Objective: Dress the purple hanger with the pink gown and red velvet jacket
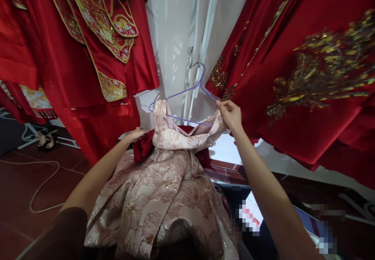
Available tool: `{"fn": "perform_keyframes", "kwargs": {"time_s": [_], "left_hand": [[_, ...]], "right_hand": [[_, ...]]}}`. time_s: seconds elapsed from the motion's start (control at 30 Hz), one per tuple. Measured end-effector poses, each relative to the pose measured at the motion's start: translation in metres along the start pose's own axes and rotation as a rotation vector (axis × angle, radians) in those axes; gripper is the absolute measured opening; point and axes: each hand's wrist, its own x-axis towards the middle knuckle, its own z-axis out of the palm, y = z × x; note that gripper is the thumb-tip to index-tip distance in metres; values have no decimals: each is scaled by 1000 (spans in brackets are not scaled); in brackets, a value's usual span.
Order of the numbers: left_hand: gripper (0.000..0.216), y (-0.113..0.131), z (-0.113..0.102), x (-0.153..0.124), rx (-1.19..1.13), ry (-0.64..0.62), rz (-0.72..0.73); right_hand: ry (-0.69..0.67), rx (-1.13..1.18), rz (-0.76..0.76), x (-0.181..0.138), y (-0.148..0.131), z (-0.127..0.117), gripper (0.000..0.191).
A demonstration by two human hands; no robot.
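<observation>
A pale pink brocade dress (164, 174) with raised gold flowers lies spread in front of me, its skirt toward my body. A thin purple hanger (183, 92) is inside its shoulder straps. My right hand (232, 114) pinches the right strap at that end of the hanger. My left hand (136, 134) is stretched out at the dress's left side, touching bunched dark red cloth (143, 147). Its fingers look extended, though the tips are partly hidden. More of the red cloth shows behind the bodice.
Red embroidered garments hang at left (117, 37) and right (293, 127). White metal poles (205, 29) stand between them. A pale cable (43, 186) curves over the dark red tiled floor (17, 221). A lit screen (252, 209) lies under my right forearm. Shoes (47, 141) sit far left.
</observation>
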Motion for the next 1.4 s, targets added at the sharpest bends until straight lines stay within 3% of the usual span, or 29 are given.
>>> {"fn": "perform_keyframes", "kwargs": {"time_s": [0.17, 0.33, 0.63, 0.77, 0.9, 1.0, 1.1, 1.2, 1.4], "left_hand": [[34, -2, 3, -1, 107, -113, 16], [19, -1, 1, -2, 232, -136, 67], [36, 11, -10, -11, 276, -29, 200], [32, 53, -21, -20, 164, 42, 297], [26, 125, -24, -32, 48, 279, 482], [25, 170, -19, -47, 175, 416, 602], [20, 197, -7, -66, 371, 561, 695], [15, 211, 15, -83, 432, 573, 747], [18, 235, 75, -104, 348, 438, 926]], "right_hand": [[1, 17, 9, 1, 0, -1, 39], [2, 16, 16, 0, 1, 0, 39], [-9, 14, 24, 0, -6, -5, 42], [2, -26, 23, -2, -7, -4, 44], [35, -102, 9, -8, -12, -4, 46], [73, -159, -9, -13, -21, -5, 46], [97, -199, -35, -19, -32, -6, 45], [119, -230, -67, -23, -41, -3, 45], [122, -244, -64, -27, -42, 0, 46]]}}
